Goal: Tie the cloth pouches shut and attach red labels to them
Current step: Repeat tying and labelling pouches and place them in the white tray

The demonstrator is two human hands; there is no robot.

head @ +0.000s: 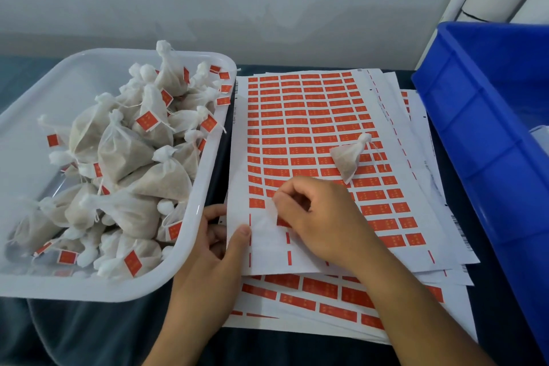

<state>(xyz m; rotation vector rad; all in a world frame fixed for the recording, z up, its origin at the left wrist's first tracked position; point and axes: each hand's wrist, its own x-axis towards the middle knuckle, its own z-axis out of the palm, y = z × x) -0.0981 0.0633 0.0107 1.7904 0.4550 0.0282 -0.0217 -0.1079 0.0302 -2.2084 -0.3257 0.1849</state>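
A top label sheet (312, 116) with rows of red labels lies on a stack of such sheets in the middle. One tied cloth pouch (349, 157) with no label lies on it, its string trailing right. My left hand (221, 242) pinches the sheet's lower left edge, thumb on top and fingers underneath. My right hand (315, 214) is curled over the sheet's lower left, with thumb and forefinger pinching at a red label (282, 222) beside the peeled white strip. The pinched spot is mostly hidden by the fingers.
A white plastic tray (190, 217) on the left holds several tied pouches with red labels on them. A blue plastic crate (463, 116) stands at the right, close to the sheets. A pale wall runs behind, and dark cloth covers the table.
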